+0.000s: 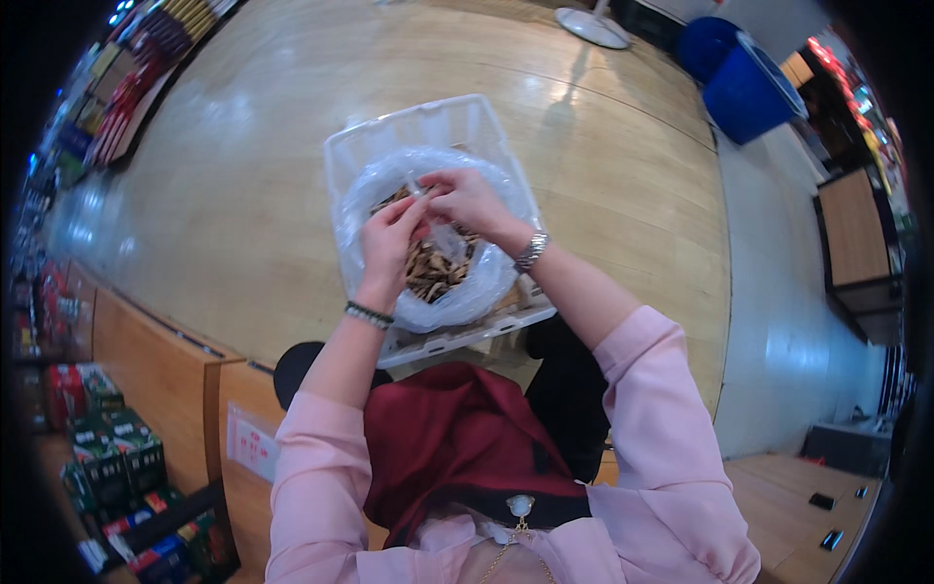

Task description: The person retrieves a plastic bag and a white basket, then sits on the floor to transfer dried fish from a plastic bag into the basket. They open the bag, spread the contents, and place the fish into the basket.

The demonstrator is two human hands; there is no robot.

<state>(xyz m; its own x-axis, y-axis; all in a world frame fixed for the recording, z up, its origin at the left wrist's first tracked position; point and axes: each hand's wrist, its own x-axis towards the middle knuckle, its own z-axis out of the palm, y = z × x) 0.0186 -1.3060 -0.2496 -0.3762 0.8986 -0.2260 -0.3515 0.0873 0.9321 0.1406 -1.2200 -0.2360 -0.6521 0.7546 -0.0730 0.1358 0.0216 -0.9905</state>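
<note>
My left hand (390, 237) and my right hand (467, 201) meet over an open clear plastic bag, fingertips pinching a small piece of clear plastic (417, 186) between them. More thin plastic (451, 244) hangs below the fingers. The large bag (430, 317) has its rim rolled outward in a thick ring and holds many brown and tan dried pieces (438, 274), whose kind I cannot tell. It sits inside a white plastic crate (438, 109) on the floor, in front of my knees. A beaded bracelet is on my left wrist, a metal watch or bracelet on my right.
A blue bin (751, 91) stands at the upper right, near the round base of a stand (592, 28). Shelves with packaged goods (124, 109) line the upper left. Wooden cabinets (157, 365) and stacked boxes (117, 452) are at the lower left, a wooden unit (854, 230) at the right.
</note>
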